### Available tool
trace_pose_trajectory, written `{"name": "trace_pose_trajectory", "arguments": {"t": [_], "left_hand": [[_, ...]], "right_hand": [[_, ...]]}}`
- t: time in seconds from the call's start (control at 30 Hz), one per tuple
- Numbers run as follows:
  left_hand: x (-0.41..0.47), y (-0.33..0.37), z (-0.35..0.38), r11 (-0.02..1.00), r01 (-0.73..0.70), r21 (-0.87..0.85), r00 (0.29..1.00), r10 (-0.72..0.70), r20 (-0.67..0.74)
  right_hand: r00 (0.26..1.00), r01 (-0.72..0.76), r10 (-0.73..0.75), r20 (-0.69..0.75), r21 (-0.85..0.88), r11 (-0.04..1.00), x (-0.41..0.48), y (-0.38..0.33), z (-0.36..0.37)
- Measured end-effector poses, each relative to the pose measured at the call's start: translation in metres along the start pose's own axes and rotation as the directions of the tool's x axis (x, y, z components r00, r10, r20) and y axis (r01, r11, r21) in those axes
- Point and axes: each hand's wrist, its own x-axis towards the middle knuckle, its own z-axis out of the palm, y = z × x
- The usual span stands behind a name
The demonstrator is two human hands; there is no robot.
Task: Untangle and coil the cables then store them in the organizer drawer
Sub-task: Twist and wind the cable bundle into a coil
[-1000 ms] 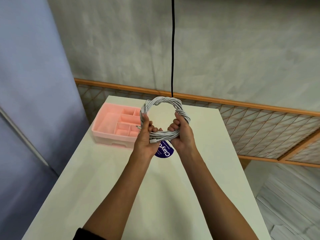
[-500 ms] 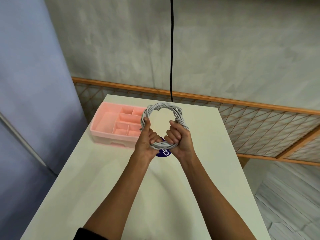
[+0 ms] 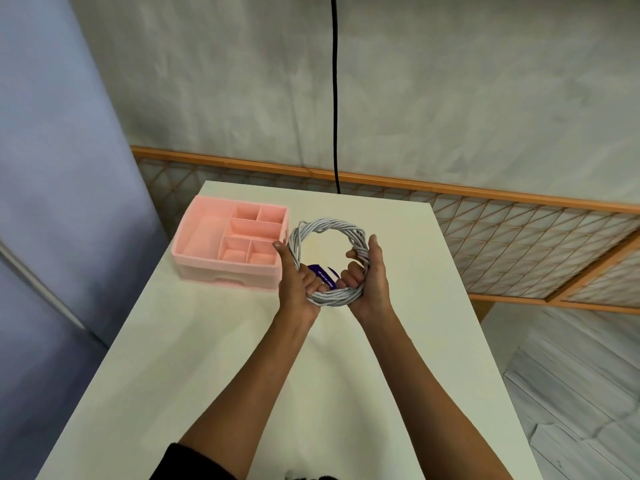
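A person holds a coiled grey-white cable (image 3: 334, 296) above a white table (image 3: 207, 358), just right of a pink plastic organizer (image 3: 221, 266). The left hand (image 3: 296, 283) grips the ring's left side with fingers curled through its centre, and the right hand (image 3: 372, 277) grips the right side the same way. No tie or clip shows on the coil, so the likely trouble is spring-back: should either hand let go to reach the drawer (image 3: 227, 280) at the organizer's base, which looks closed, the wound turns may loosen and splay. The ring also looks broader than the small square compartments on top, so forcing it in there could kink it or leave it perched on the dividers. Only the long left-hand compartment or the drawer seems a plausible fit. The organizer appears light, and a one-handed tug on the drawer could drag it across the smooth tabletop. The cable is round-sectioned and matte, its strands twisted round one another into a rope-like wreath, with one loop standing proud at upper left. The organizer is smooth, square-cornered and thin-walled, its drawer front paler. A purple printed label (image 3: 323, 274) shows through the ring, and a black cord (image 3: 334, 98) hangs down the grey wall behind
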Motion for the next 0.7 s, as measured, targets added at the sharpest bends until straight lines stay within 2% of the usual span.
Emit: {"name": "trace_pose_trajectory", "arguments": {"t": [0.07,0.2,0.3,0.47,0.7], "left_hand": [[0.006,-0.006,-0.004,0.999,0.042,0.000,0.999,-0.042,0.012],[0.023,-0.022,-0.019,0.992,0.127,-0.010,0.990,-0.126,0.064],[0.028,-0.031,-0.025,0.994,0.110,0.011,0.992,-0.110,0.067],[0.032,-0.046,-0.032,0.983,0.035,0.182,0.996,-0.020,-0.083],[0.056,-0.080,-0.058,0.918,0.050,0.394,0.955,0.071,-0.287]], "right_hand": [[0.998,-0.045,0.039,0.057,0.119,0.992,0.000,0.003,-0.010],[0.993,-0.091,0.071,0.089,0.243,0.966,0.001,0.012,-0.029],[0.995,-0.092,0.075,0.068,0.301,0.949,0.004,0.018,-0.040],[0.994,-0.068,0.086,-0.072,0.229,0.971,0.016,0.037,-0.064],[0.958,-0.103,0.127,-0.256,0.103,0.989,0.027,0.071,-0.101]]}}
